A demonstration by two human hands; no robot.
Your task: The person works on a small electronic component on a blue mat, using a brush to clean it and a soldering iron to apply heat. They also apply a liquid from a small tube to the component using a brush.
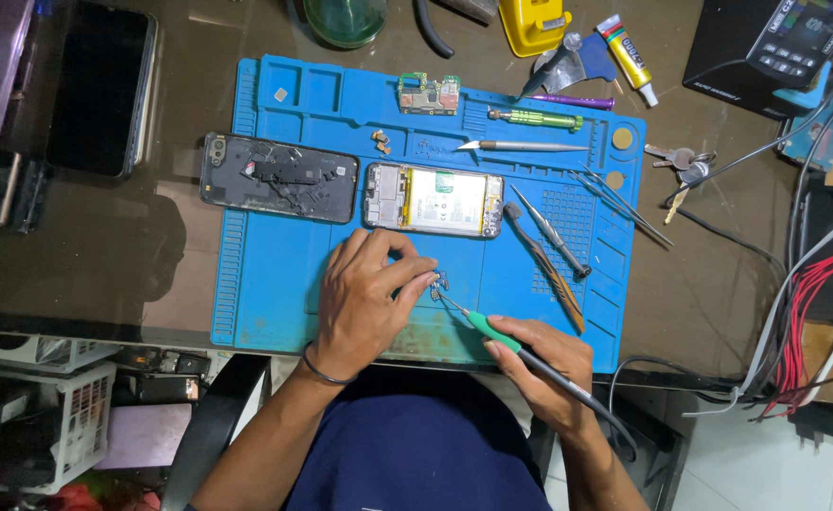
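Observation:
My left hand (364,298) rests on the blue repair mat (265,293), fingertips pinching a small circuit part (438,282). My right hand (544,364) grips a green-handled soldering iron (492,333) whose tip touches that part. Just beyond the hands lies an opened phone (434,200) with its battery showing. Its dark back cover (279,177) lies to the left, half off the mat.
A small circuit board (429,94), a green screwdriver (535,118), a scalpel (521,146), tweezers (620,203) and a brush (544,268) lie on the mat. A dark tablet (99,90) sits far left, a glue tube (627,59), keys (679,161) and cables (805,312) to the right.

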